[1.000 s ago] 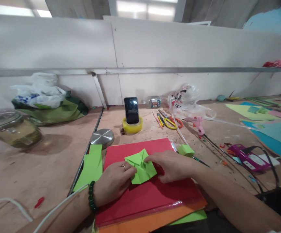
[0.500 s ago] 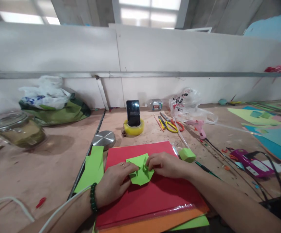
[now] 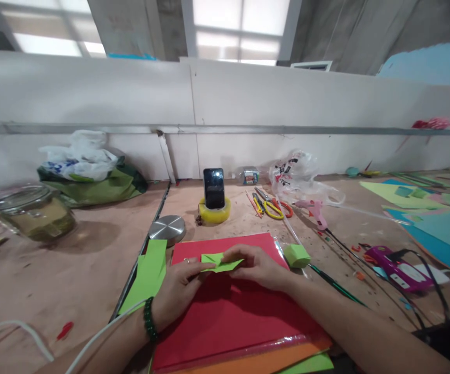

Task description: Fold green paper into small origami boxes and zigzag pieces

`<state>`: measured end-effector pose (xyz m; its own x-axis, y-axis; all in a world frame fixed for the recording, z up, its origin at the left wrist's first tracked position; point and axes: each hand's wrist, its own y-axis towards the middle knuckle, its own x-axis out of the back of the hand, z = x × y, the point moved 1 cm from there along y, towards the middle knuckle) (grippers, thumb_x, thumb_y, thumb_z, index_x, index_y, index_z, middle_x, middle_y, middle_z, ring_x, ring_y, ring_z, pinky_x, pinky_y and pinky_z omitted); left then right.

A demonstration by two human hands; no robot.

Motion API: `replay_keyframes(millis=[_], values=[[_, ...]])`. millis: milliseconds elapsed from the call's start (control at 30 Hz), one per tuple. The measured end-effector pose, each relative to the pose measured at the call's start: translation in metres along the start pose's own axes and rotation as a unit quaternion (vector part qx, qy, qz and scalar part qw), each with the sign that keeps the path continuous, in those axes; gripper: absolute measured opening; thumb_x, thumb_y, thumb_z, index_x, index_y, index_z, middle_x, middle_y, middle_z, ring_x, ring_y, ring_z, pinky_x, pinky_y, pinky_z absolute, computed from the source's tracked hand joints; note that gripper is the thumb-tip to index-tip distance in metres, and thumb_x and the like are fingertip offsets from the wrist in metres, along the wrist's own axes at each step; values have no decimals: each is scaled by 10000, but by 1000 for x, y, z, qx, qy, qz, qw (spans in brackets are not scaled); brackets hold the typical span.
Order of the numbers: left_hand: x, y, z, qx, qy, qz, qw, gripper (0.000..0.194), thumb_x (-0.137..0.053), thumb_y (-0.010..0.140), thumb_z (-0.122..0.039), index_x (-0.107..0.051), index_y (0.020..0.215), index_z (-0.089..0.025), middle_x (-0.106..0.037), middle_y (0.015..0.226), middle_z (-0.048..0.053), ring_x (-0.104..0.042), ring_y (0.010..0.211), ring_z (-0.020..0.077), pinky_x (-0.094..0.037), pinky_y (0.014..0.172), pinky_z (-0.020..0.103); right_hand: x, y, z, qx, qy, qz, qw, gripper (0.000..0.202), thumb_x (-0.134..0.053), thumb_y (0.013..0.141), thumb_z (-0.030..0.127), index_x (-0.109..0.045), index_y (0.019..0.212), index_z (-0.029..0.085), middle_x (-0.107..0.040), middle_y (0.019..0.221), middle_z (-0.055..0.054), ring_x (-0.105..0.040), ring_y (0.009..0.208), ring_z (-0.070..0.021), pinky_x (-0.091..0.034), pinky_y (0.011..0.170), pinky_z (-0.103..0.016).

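Note:
A small folded piece of green paper (image 3: 221, 264) is held between both hands above a stack of red paper (image 3: 244, 317). My left hand (image 3: 183, 283) pinches its left edge, thumb below and fingers on top. On the other side my right hand (image 3: 254, 265) grips the paper's right part, with the fingers curled over it. The paper's near edge is tilted up, so much of its folded face is hidden. A folded green paper box shape (image 3: 297, 255) sits just right of the red stack. Green paper strips (image 3: 147, 272) lie to the left.
A phone (image 3: 214, 188) stands in a yellow tape roll (image 3: 214, 212) behind the stack, near a round metal lid (image 3: 167, 228). Scissors (image 3: 272, 208), a pink glue gun (image 3: 317, 214) and a purple device (image 3: 399, 269) with cables lie right. A glass jar (image 3: 33, 215) stands left.
The green paper has gone from lying nearly flat on the red stack to being lifted and tilted between my hands. My right thumb has moved under it. The camera view has tipped slightly upward.

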<state>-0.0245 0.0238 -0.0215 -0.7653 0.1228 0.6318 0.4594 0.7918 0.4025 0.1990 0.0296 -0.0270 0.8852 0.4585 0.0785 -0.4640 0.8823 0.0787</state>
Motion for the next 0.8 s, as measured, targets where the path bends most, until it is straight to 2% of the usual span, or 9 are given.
replay_keyframes(millis=[67, 133, 267, 333, 500, 667, 800], values=[[-1, -1, 0, 8, -43, -11, 999, 237, -530, 855, -230, -747, 951, -224, -741, 764, 30, -651, 655, 157, -527, 631, 260, -3, 1, -2, 53, -22, -17, 998, 214, -740, 735, 352, -723, 888, 204, -708, 924, -35, -658, 880, -178, -522, 835, -337], [-4, -2, -1, 42, -103, -8, 994, 245, -571, 828, -256, -735, 1005, -217, -755, 817, 38, -668, 692, 170, -539, 657, 277, -5, 1, -2, 106, -46, -34, 993, 142, -700, 782, 340, -746, 837, 217, -716, 948, -46, -661, 891, -177, -518, 844, -337], [-9, -2, -9, 143, -278, 42, 949, 460, -705, 729, -307, -661, 1173, -197, -743, 984, 67, -672, 775, 192, -547, 692, 296, -6, -2, 1, 174, -72, -43, 981, 104, -682, 809, 279, -760, 868, 242, -719, 987, -51, -671, 893, -165, -525, 836, -315], [-8, 0, -11, 158, -322, 34, 933, 436, -767, 665, -310, -712, 1084, -200, -732, 1013, 75, -663, 823, 205, -537, 730, 299, -7, -3, 3, 182, -78, -44, 979, 105, -682, 810, 267, -760, 877, 245, -722, 971, -52, -673, 881, -161, -530, 819, -300], [-1, 5, -19, 176, -301, -12, 937, 178, -739, 690, -351, -781, 744, -187, -700, 709, 40, -608, 698, 180, -490, 683, 278, -9, -4, 7, 167, -91, -60, 980, 83, -693, 793, 276, -757, 828, 236, -713, 893, -40, -664, 830, -159, -530, 776, -278], [-1, 4, -22, 195, -318, -28, 927, 215, -716, 706, -378, -728, 686, -164, -705, 762, 45, -598, 767, 204, -467, 744, 300, -11, -5, 6, 143, -104, -105, 979, 135, -702, 769, 294, -677, 675, 200, -659, 881, -38, -631, 836, -160, -501, 790, -279], [-5, 1, -16, 215, -354, -51, 909, 293, -774, 650, -373, -582, 582, -162, -643, 650, 1, -556, 634, 145, -442, 613, 244, -12, -4, 7, 148, -107, -163, 970, 218, -732, 717, 278, -557, 619, 192, -604, 953, -48, -596, 918, -176, -476, 822, -289]])
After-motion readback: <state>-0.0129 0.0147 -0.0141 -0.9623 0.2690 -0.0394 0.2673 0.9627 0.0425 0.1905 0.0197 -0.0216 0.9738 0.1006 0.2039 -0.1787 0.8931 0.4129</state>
